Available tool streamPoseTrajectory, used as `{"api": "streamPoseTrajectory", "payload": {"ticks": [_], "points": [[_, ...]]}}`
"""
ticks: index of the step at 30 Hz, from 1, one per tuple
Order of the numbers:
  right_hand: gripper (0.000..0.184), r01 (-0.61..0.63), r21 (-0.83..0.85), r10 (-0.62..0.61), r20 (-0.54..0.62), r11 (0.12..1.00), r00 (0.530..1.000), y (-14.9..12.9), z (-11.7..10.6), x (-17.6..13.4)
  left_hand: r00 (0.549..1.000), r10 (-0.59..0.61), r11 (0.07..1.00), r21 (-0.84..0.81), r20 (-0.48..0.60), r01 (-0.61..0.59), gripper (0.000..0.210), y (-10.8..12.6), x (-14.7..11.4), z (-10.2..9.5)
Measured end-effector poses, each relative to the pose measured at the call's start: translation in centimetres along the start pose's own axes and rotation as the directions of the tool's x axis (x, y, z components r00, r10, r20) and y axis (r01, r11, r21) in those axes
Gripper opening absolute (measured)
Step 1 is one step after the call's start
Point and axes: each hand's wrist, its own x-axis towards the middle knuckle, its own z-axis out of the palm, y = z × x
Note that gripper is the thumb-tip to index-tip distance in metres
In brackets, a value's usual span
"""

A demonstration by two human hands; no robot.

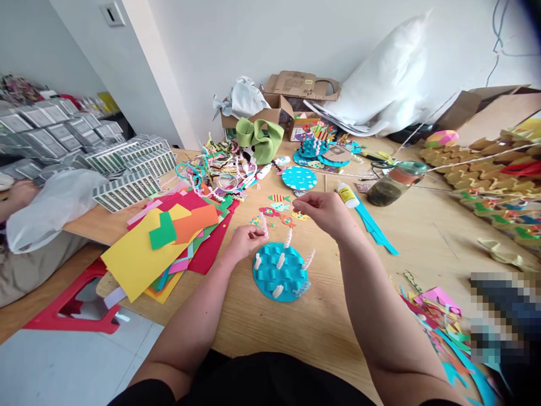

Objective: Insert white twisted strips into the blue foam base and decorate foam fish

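In front of me lies a round blue paper piece [265,286] with woven strips, and several pale twisted pipe cleaners [281,260] stick up from it. My left hand [245,243], closed, pinches a pale pink twisted pipe cleaner [264,221] at the upper left rim. Above and right of the disc is my right hand [323,213], raised with thumb and fingertips pressed together; whatever is between them is too small to make out. Just beyond both hands, colourful paper fish [279,207] lie on the wooden table [329,316].
Coloured paper sheets [131,256] are stacked at left, beside a heap of pipe cleaners [220,163]. A glue bottle [347,195], blue strips [376,228] and a glass jar [395,183] lie to the right. Paper scraps [443,316] cover the near right. Another person's hand [21,200] shows far left.
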Motion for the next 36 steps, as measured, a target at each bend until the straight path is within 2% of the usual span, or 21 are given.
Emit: {"api": "streamPoseTrajectory", "payload": {"ticks": [3, 10, 12, 15, 18, 23, 26, 31, 36], "points": [[0.031, -0.048, 0.008, 0.048, -0.031, 0.999, 0.998, 1.5, -0.7, -0.1, 1.000, -0.010, 0.999, -0.033, 0.026, 0.011, 0.022, -0.7, 0.3, 0.2], [0.032, -0.088, 0.047, 0.087, 0.019, 0.995, 0.996, 3.0, 0.6, 0.0, 0.973, 0.223, 0.965, 0.132, 0.054, -0.228, 0.007, -1.7, 1.1, 0.4], [0.031, -0.086, 0.045, 0.085, 0.019, 0.995, 0.996, 3.0, 0.8, 0.1, 0.968, 0.246, 0.953, 0.165, 0.055, -0.252, 0.004, -1.8, 1.2, 0.3], [0.030, -0.075, 0.039, 0.074, 0.021, 0.996, 0.997, 3.2, 1.0, 0.1, 0.973, 0.225, 0.959, 0.169, 0.042, -0.229, 0.003, -1.8, 1.1, 0.2], [0.027, -0.036, 0.046, 0.031, 0.097, 0.998, 0.995, 3.2, 1.4, 0.0, 0.982, 0.183, 0.970, 0.156, 0.040, -0.187, 0.004, -1.7, 0.9, 0.2], [0.040, 0.122, -0.051, -0.108, 0.230, 0.991, 0.967, 2.4, 3.0, -0.3, 0.990, 0.137, 0.969, 0.203, 0.037, -0.142, 0.007, -1.4, 0.7, 0.3], [0.035, 0.187, -0.065, -0.167, 0.235, 0.980, 0.957, 1.7, 4.0, -0.6, 0.988, 0.147, 0.952, 0.266, 0.044, -0.154, 0.005, -1.0, 0.5, 0.4], [0.012, 0.232, -0.121, -0.203, 0.212, 0.965, 0.956, 1.1, 5.2, -0.8, 0.977, 0.185, 0.918, 0.336, 0.106, -0.211, 0.012, -0.8, 0.3, 0.4], [0.012, 0.229, -0.158, -0.193, 0.214, 0.961, 0.958, 0.9, 5.5, -0.8, 0.969, 0.207, 0.903, 0.355, 0.133, -0.242, 0.010, -1.2, 0.6, 0.4]]}}
